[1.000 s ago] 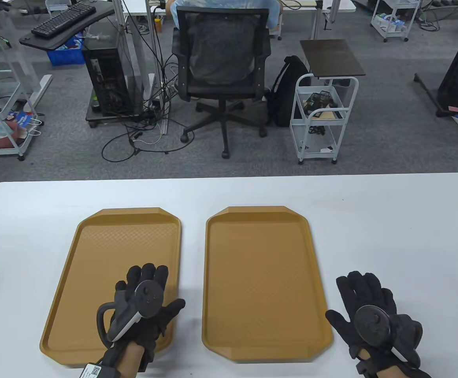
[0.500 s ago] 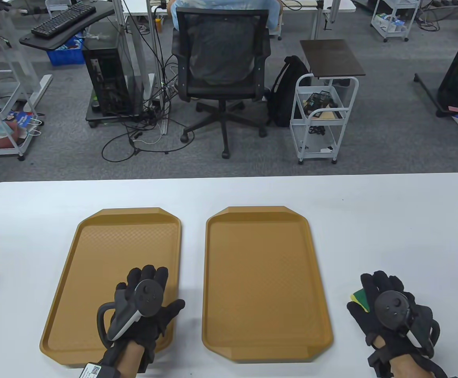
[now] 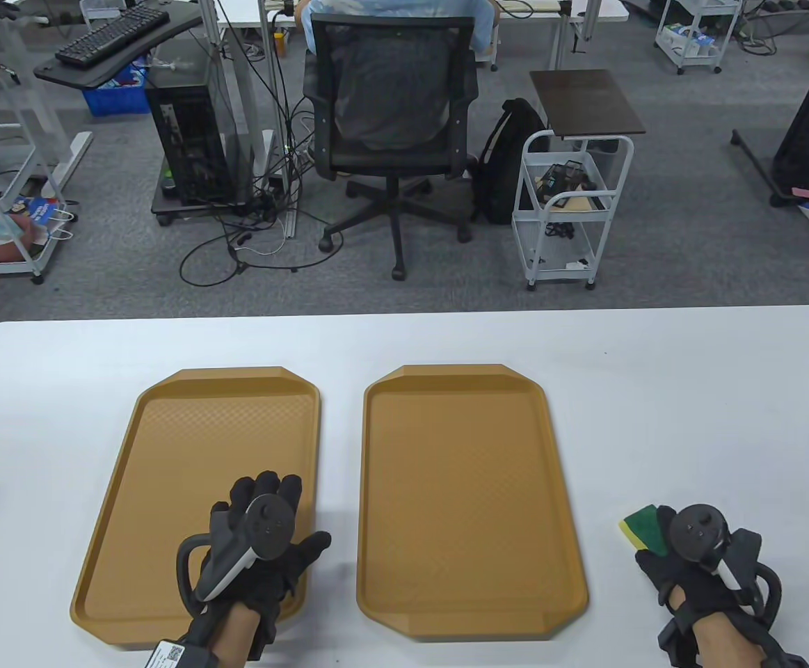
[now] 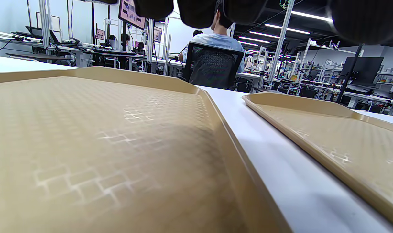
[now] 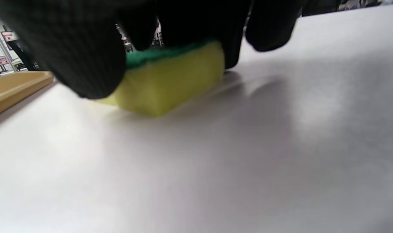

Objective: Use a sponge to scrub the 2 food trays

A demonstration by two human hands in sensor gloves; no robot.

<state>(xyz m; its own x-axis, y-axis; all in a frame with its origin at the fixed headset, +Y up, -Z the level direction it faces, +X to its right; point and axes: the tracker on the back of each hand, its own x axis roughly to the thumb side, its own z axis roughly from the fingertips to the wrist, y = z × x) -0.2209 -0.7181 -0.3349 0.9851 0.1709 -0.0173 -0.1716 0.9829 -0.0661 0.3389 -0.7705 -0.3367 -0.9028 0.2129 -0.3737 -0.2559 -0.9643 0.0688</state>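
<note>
Two tan food trays lie side by side on the white table, the left tray (image 3: 167, 431) and the right tray (image 3: 460, 445). My left hand (image 3: 265, 529) lies flat with straight fingers on the near right part of the left tray (image 4: 86, 136). My right hand (image 3: 675, 550) is on the table right of the right tray, its fingers curled over a yellow sponge with a green top (image 3: 644, 527). In the right wrist view the fingers (image 5: 86, 58) wrap the sponge (image 5: 170, 81), which rests on the table.
The white table (image 3: 689, 390) reaches far to the right and behind the trays. A strip of table (image 4: 264, 139) separates the two trays. Beyond the far edge stand an office chair (image 3: 394, 132) with a seated person and a white cart (image 3: 571, 209).
My right hand slid back toward me and curled its fingers, uncovering the sponge and taking hold of it. The left hand barely shifted on the left tray.
</note>
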